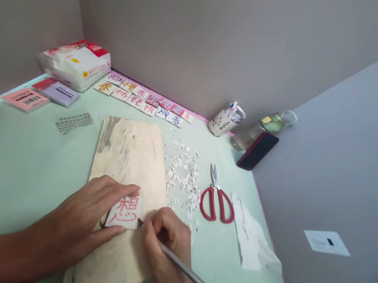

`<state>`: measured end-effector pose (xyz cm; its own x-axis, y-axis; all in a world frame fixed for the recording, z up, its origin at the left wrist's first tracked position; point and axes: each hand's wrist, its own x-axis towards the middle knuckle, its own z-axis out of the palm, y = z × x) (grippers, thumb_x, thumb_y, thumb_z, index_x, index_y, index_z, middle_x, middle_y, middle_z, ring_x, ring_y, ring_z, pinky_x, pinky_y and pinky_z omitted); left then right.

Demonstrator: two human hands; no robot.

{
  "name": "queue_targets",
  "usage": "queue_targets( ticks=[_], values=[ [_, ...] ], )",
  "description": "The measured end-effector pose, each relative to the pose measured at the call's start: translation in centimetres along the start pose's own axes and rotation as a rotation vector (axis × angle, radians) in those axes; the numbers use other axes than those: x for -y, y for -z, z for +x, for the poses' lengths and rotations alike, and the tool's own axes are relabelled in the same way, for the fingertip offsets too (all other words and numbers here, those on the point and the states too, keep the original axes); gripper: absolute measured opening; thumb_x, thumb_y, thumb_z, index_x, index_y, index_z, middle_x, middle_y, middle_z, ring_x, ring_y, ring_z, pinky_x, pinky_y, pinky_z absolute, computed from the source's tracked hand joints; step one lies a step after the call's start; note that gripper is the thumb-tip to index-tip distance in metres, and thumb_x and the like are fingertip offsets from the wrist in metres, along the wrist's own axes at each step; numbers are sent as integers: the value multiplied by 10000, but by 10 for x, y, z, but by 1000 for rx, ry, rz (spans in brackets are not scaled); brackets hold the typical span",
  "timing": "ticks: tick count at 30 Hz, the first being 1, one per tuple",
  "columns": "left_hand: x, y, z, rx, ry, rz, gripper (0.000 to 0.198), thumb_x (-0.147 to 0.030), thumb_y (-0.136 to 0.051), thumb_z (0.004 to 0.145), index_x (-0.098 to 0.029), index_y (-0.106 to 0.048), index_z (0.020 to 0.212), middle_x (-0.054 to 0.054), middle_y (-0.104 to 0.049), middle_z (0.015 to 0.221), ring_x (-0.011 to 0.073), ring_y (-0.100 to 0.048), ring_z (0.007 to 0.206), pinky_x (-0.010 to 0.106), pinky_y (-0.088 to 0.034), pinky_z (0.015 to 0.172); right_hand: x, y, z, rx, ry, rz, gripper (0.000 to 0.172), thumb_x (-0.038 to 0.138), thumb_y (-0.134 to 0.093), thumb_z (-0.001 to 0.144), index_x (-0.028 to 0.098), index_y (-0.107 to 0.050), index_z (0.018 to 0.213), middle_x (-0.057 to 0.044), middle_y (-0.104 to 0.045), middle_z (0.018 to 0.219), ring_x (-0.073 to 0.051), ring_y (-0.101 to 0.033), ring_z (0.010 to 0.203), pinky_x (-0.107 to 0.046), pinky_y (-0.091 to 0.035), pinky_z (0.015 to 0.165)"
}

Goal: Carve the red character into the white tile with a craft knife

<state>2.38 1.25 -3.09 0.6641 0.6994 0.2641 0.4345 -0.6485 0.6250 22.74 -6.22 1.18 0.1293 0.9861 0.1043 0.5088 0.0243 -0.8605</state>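
A small white tile (125, 212) with a red character lies on a pale wooden board (128, 160). My left hand (86, 223) pinches the tile between thumb and fingers, holding it against the board. My right hand (166, 244) is closed round a thin metal carving knife (176, 261), gripped like a pen. The knife's tip touches the tile's right edge.
White shavings (184, 179) lie right of the board, beside red-handled scissors (217, 199) and a crumpled tissue (254, 241). At the back are a row of finished character tiles (145, 98), a tissue pack (75, 62), a cup of tools (225, 120), a bottle (259, 129) and a phone (258, 150).
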Motion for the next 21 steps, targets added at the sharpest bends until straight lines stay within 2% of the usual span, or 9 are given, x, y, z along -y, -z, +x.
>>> queue_targets(
  ticks=[6,14,19,21],
  values=[
    [-10,-3,4,-51,-42,66,499,-257,-636,959,-295,-470,1428,34,-641,1226,280,-555,1131,417,-441,998,-3,-5,-1,-66,-48,11,330,249,-548,881,245,-334,630,46,-424,571,-118,-375,522,-257,-292,507],
    [-15,-10,4,-81,-70,67,513,-212,-688,891,-255,-517,1373,48,-598,1148,270,-545,1063,402,-456,937,-7,-8,2,-82,-168,88,351,348,-561,858,250,-352,594,42,-435,543,-119,-372,513,-261,-290,495],
    [-13,-10,2,-61,-79,59,663,-293,-849,800,-261,-517,1373,42,-585,1172,275,-554,1082,392,-465,942,-9,-8,1,-67,-182,104,355,363,-566,862,247,-372,588,37,-466,549,-121,-393,521,-261,-308,509],
    [-10,-6,2,-39,-87,33,636,-362,-839,838,-278,-515,1379,38,-584,1207,269,-562,1121,374,-465,964,-9,-8,1,-64,-175,102,357,361,-576,865,244,-386,587,40,-466,550,-119,-394,521,-259,-309,509]
  ],
)
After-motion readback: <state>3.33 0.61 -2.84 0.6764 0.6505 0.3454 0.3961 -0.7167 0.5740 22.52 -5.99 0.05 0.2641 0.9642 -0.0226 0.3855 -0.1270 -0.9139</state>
